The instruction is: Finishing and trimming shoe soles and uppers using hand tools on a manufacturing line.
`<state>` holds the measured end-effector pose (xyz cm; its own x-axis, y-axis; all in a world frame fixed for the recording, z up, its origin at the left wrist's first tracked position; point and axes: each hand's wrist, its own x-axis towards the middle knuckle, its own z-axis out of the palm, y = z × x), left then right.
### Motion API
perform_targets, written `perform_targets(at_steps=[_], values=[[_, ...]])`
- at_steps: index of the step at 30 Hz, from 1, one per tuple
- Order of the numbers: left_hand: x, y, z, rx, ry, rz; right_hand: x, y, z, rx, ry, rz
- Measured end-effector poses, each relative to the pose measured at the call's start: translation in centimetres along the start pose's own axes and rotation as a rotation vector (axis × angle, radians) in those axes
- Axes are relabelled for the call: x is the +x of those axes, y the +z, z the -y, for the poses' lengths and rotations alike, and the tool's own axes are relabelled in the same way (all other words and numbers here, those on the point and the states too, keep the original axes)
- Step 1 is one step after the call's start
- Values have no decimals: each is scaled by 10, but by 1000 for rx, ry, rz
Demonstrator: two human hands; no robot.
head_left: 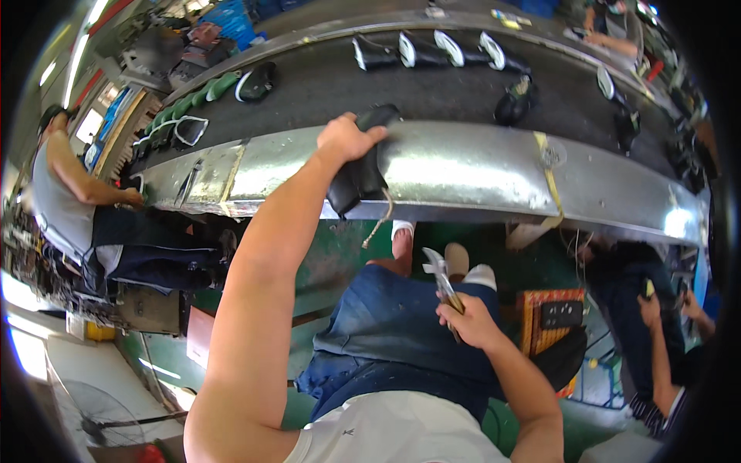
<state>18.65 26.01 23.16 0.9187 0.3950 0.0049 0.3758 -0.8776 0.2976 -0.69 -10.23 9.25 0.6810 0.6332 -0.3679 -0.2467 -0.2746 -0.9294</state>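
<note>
My left hand is stretched far forward, its fingers wrapped round a black shoe upper over the metal edge of the conveyor. From the upper's lower end dangles a pale cord. My right hand, close to my lap, grips the handles of a pair of lasting pincers; their metal jaws point up and away from me. Blur hides the far tip of the upper.
A dark conveyor belt crosses ahead, behind a shiny metal ledge. Black shoes with white undersides and green lasts lie on it. Co-workers sit left and right. A patterned seat stands by my right side.
</note>
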Motion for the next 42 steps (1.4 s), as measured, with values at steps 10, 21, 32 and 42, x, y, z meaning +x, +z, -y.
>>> perform_targets(at_steps=[10, 21, 32, 42], values=[[-222, -2, -14, -90, 1447, -110, 23, -21, 20, 1105, 108, 552], [-259, 72, 78, -825, 297, 134, 42, 52, -14, 166, -276, 99], [-279, 122, 125, -1154, 283, 437, 35, 75, -27, -271, -32, 199], [-275, 144, 114, -1175, 281, 472, -37, 36, 30, -43, 113, 181]])
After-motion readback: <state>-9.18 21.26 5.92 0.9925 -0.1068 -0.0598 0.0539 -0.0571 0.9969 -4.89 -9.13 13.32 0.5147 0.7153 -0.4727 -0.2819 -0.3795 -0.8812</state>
